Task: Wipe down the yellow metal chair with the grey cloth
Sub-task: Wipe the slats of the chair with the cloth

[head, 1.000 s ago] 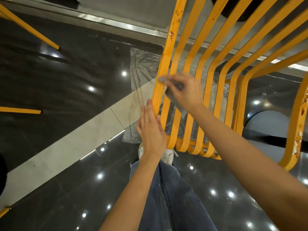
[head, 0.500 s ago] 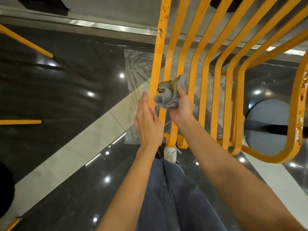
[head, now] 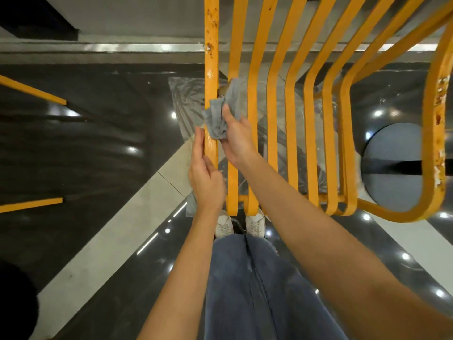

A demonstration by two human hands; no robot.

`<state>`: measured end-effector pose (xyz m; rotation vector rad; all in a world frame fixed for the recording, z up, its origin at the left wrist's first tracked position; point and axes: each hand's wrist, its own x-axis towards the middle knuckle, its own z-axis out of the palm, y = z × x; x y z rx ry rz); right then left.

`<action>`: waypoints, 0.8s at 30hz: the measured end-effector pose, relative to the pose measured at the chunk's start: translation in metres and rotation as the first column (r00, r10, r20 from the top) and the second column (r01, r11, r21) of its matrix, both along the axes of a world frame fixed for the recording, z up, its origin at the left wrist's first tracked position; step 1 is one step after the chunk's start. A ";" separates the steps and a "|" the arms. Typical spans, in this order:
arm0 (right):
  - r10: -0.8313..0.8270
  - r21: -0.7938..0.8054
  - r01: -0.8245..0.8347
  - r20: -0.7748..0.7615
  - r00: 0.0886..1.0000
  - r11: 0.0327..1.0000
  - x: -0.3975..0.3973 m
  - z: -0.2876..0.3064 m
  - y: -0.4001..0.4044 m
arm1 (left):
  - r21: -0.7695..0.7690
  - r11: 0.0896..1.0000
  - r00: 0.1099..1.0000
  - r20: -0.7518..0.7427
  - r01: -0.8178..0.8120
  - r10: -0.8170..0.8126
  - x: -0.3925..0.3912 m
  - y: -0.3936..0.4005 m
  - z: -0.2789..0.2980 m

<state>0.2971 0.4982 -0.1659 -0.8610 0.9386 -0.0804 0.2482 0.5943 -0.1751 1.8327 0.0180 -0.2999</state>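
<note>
The yellow metal chair, made of curved flat slats with rust spots, fills the upper middle and right of the head view. My right hand grips the bunched grey cloth and holds it against the leftmost slats. Part of the cloth pokes up between the first two slats. My left hand lies with straight fingers along the left edge of the outermost slat, just below the cloth.
A clear plastic sheet lies on the glossy dark floor under the chair. A round grey table base stands at the right. Yellow bars of another frame reach in at the left. My white shoes stand below the slats.
My right hand turned over, so the cloth now shows, and it slid along the leftmost slats. The view shifted over the chair. My left hand stayed on the outer slat.
</note>
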 end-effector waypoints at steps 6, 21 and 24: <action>0.137 -0.009 -0.138 -0.063 0.989 0.990 -0.014 -0.010 -0.001 | 0.045 0.999 1.000 0.014 0.009 -0.010 -0.002 0.000 0.004; 0.104 -0.377 -0.128 -0.083 0.991 0.917 0.030 0.007 -0.014 | 0.062 0.998 1.000 -0.001 -0.010 0.010 -0.002 -0.002 0.005; 0.095 -0.479 -0.094 -0.022 0.995 0.873 0.030 0.013 -0.010 | 0.054 0.999 1.000 -0.012 -0.001 0.002 -0.001 -0.002 0.005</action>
